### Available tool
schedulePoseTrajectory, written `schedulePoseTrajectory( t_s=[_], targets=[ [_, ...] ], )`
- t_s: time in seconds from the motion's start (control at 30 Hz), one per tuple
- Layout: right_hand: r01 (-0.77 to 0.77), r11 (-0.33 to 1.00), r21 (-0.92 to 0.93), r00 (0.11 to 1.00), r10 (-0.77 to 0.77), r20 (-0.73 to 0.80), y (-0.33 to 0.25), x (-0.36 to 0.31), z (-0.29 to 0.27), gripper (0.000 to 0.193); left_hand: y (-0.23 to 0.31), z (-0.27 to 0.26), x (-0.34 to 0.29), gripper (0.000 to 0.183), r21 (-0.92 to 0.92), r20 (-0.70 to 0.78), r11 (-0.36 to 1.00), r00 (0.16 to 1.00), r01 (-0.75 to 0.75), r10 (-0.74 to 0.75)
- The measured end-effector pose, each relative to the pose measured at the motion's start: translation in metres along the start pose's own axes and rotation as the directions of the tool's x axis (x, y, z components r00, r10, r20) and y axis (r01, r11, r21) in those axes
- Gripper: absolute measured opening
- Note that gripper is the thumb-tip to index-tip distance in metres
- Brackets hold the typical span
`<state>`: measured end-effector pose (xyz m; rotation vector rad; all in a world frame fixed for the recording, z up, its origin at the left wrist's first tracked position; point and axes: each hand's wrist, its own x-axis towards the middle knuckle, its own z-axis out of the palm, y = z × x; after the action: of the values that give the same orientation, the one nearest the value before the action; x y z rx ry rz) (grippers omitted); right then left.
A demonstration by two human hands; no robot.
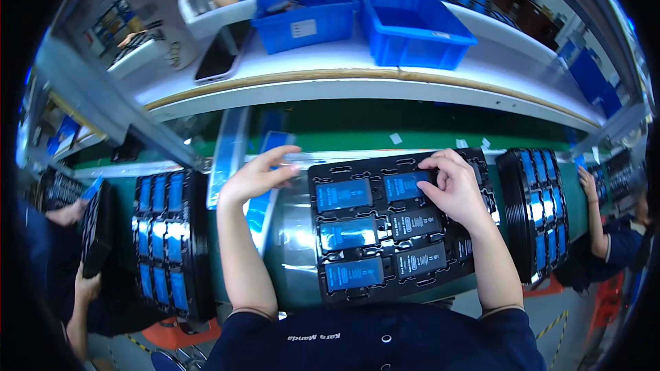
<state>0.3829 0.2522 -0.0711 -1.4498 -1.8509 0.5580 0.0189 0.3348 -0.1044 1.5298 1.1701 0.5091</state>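
A black plastic tray (385,288) lies in front of me, with flat rectangular batteries in its pockets. Blue film covers several, such as the left-column battery (348,233); others show dark printed faces, like the middle battery (416,223). My right hand (450,185) bends over the tray's far row, fingers curled, thumb against the right end of a blue-covered battery (401,187). Whether a film edge is pinched there is hidden. Left of the tray, my left hand (261,175) hovers with fingers and thumb apart, above clear plastic sheets (299,233).
Stacks of filled trays stand left (172,247) and right (536,213). Strips of blue film (258,216) lie under my left forearm. On the shelf ahead are a blue bin (302,17), another blue bin (416,27) and a phone (223,51). Co-workers sit at both sides.
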Motion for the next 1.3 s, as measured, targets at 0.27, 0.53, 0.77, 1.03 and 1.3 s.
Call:
schedulePoseTrajectory(
  t_s=[0.27, 0.53, 0.77, 1.03, 1.3],
  targets=[
    [0.127, 0.990, -0.065, 0.991, -0.123, 0.059, 0.001, -0.006, -0.001, 0.024, -0.034, 0.014, 0.021, 0.064, 0.152, -0.315, 0.988, 0.945, -0.043, 0.089],
    [0.095, 0.989, -0.110, 0.990, -0.082, 0.114, -0.005, -0.014, -0.010, 0.023, -0.047, 0.061, -0.033, 0.060, 0.571, -0.515, 0.821, 0.768, -0.024, 0.381],
    [0.095, 0.987, -0.129, 0.985, -0.074, 0.155, -0.006, -0.014, -0.006, 0.021, -0.073, 0.131, -0.113, 0.056, 0.837, -0.290, 0.539, 0.908, 0.088, 0.303],
    [0.109, 0.985, -0.132, 0.983, -0.086, 0.165, -0.002, -0.014, -0.010, 0.021, -0.069, 0.124, -0.137, 0.054, 0.759, -0.268, 0.651, 0.919, 0.017, 0.288],
    [0.157, 0.983, -0.098, 0.979, -0.142, 0.145, 0.003, -0.012, -0.007, 0.021, -0.069, 0.119, -0.095, 0.053, 0.879, -0.195, 0.477, 0.903, -0.012, 0.382]
  ],
)
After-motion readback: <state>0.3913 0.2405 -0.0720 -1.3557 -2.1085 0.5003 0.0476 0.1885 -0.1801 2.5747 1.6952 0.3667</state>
